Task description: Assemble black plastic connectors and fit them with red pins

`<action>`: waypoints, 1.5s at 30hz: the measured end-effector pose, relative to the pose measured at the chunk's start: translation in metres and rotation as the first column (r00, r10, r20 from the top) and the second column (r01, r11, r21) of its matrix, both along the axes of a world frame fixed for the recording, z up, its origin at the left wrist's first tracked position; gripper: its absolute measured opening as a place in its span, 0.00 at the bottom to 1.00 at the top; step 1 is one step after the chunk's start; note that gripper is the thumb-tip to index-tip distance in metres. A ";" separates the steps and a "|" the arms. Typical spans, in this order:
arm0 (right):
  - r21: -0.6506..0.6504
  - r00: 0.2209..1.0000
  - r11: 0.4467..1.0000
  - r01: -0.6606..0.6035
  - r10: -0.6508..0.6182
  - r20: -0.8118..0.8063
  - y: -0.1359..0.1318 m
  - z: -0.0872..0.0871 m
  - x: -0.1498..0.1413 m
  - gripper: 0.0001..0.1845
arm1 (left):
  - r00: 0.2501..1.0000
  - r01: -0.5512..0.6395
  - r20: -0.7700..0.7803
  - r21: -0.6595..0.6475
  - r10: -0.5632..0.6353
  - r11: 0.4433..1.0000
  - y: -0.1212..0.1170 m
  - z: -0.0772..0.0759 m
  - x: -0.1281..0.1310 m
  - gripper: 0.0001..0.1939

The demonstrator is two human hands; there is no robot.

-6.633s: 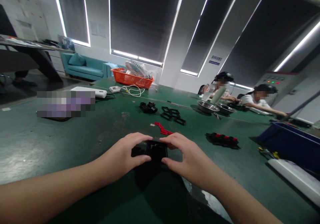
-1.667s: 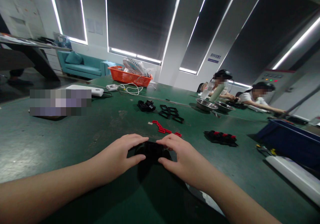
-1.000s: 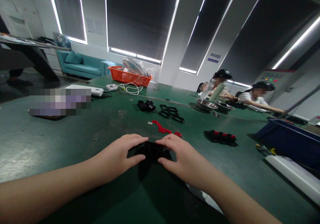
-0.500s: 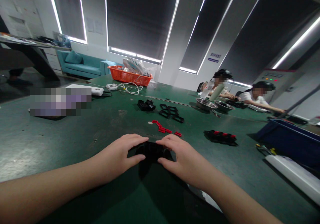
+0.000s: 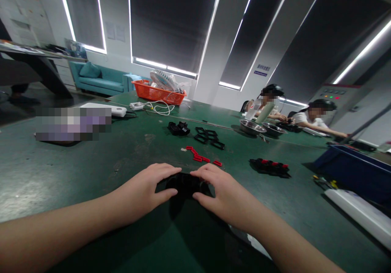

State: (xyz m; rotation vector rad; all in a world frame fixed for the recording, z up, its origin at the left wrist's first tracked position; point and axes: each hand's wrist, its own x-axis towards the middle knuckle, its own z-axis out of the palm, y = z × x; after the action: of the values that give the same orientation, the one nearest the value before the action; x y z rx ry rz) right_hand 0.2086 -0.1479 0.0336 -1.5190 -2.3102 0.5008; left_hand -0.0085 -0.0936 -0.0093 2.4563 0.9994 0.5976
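My left hand [image 5: 149, 186] curves around the left end of a dark black part [image 5: 185, 182], thumb on the near side and fingers along the far side. At the right end, my right hand [image 5: 217, 189] curves the same way. Deep shadow hides the part's exact kind and its lower edge. Beyond my fingertips lie several small red plastic pieces [image 5: 201, 159]. Farther back are several black rectangular frames [image 5: 210, 135] and a clump of black parts [image 5: 179, 129]. To the right sits a black assembly with red inserts [image 5: 270, 167].
The green table [image 5: 122, 151] carries an orange basket [image 5: 159, 92] with a fan, white cables [image 5: 159, 108] and metal bowls [image 5: 253, 127]. At right stand a dark blue bin [image 5: 357, 169] and a long white object [image 5: 360, 212]. Two people [image 5: 314, 120] sit at the far right.
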 end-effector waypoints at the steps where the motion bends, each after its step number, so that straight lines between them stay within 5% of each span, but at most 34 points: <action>1: 0.000 1.000 1.000 0.001 -0.001 0.001 0.000 0.000 0.000 0.19 | 1.000 0.000 0.001 0.001 0.000 1.000 0.000 0.000 0.000 0.24; 45: 0.003 0.999 1.000 0.028 -0.028 0.025 0.000 0.001 -0.005 0.19 | 0.998 0.052 0.032 0.002 -0.052 0.999 0.000 -0.001 -0.002 0.21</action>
State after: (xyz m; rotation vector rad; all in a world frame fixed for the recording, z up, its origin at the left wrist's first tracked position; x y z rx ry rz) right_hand 0.2035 -0.1477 0.0346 -1.5631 -2.3045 0.4743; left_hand -0.0102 -0.0935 -0.0105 2.4585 0.9201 0.6183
